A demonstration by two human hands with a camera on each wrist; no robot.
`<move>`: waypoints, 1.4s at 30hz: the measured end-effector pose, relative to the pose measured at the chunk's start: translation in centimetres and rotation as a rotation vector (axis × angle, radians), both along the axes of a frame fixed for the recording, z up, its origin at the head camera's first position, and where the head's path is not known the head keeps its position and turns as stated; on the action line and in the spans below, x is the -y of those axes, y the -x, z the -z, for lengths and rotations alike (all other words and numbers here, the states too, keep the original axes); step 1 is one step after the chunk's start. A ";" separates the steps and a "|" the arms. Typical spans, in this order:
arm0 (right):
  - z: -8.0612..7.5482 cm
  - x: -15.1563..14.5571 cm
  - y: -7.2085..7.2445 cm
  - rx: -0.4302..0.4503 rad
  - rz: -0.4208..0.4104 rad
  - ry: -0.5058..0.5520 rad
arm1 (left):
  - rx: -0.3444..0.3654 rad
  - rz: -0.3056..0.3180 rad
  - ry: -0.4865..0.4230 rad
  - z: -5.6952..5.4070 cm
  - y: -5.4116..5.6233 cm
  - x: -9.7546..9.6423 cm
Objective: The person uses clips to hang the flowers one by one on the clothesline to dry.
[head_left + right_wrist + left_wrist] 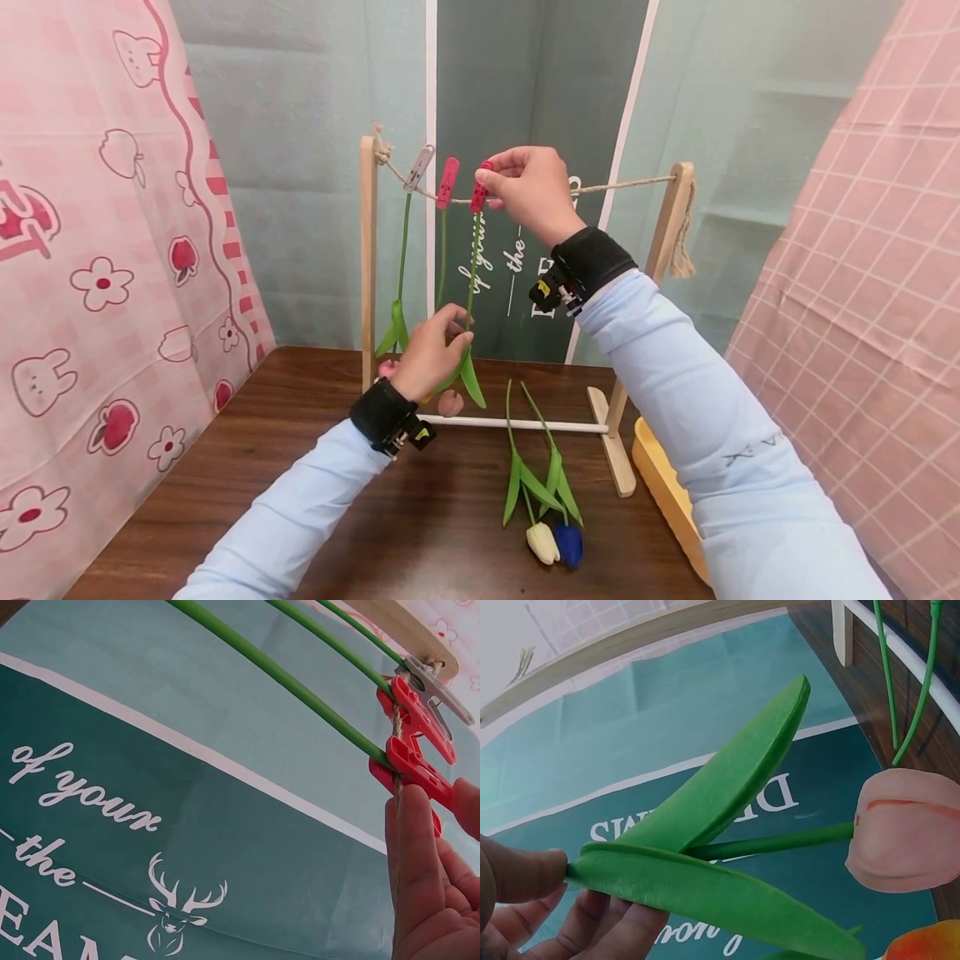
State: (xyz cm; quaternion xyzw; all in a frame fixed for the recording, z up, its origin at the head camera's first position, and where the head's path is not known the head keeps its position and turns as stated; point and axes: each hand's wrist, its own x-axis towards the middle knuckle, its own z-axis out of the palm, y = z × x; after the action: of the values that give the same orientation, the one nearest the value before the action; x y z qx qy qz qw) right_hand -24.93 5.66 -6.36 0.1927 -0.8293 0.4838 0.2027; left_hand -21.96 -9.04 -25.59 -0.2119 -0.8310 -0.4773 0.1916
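Note:
My right hand [536, 187] holds a red clothespin [420, 776] between thumb and fingers, on the twine rope [622, 184]. The clothespin's jaws are at the stem end of an upside-down pale pink tulip [904, 832]. Lower down, my left hand [431, 354] pinches that tulip's green stem where the leaves [720, 795] begin. Left of it on the rope, another red clothespin [447, 183] and a grey clothespin [418, 168] each hold a hanging tulip by its stem. An orange bloom [926, 945] shows at the left wrist view's edge; my left hand partly hides the hanging blooms in the head view.
The rope spans a wooden stand [367, 258] with a white lower bar [517, 425]. A cream tulip [542, 543] and a blue tulip [568, 546] lie on the brown table [420, 517]. A yellow container [667, 492] stands at right, partly behind my right sleeve.

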 end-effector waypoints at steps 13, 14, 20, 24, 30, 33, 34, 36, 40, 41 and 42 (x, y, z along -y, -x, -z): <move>0.1 -0.2 -0.3 -0.026 -0.003 -0.033 | 0.015 -0.016 0.025 0.2 -0.4 0.8; 0.1 -0.2 -0.3 -0.026 -0.004 -0.033 | 0.017 -0.018 0.025 0.2 -0.4 0.8; 0.1 -0.2 -0.6 -0.033 -0.007 -0.044 | 0.024 -0.019 0.037 0.2 -0.7 1.1; -0.1 -0.3 -0.9 -0.039 -0.005 -0.043 | 0.047 -0.014 0.040 0.1 -1.0 1.0; -0.2 -0.6 -1.1 -0.041 0.008 -0.039 | 0.087 0.003 0.023 0.0 -1.2 1.1; -0.3 -0.8 -1.1 -0.033 0.007 -0.024 | 0.085 0.007 0.025 0.1 -1.2 1.1; -0.3 -0.9 -1.2 -0.027 0.008 -0.016 | 0.083 0.009 0.025 0.1 -1.2 1.1; -0.3 -1.1 -1.2 -0.024 0.006 -0.003 | 0.077 0.012 0.029 0.2 -1.2 1.1; -0.1 -1.4 -1.4 -0.026 0.013 0.000 | 0.074 0.008 0.041 0.3 -1.2 1.1; 0.0 -1.5 -1.5 -0.025 0.012 0.000 | 0.078 0.007 0.045 0.4 -1.2 1.0; 0.1 -1.6 -1.6 -0.028 0.011 -0.002 | 0.083 0.005 0.049 0.4 -1.2 1.0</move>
State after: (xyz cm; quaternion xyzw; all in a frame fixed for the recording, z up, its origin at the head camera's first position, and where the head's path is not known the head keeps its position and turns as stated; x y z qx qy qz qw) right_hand -23.37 7.22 -6.45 0.1953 -0.8279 0.4791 0.2168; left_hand -20.77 -10.07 -26.00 -0.1989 -0.8490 -0.4658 0.1506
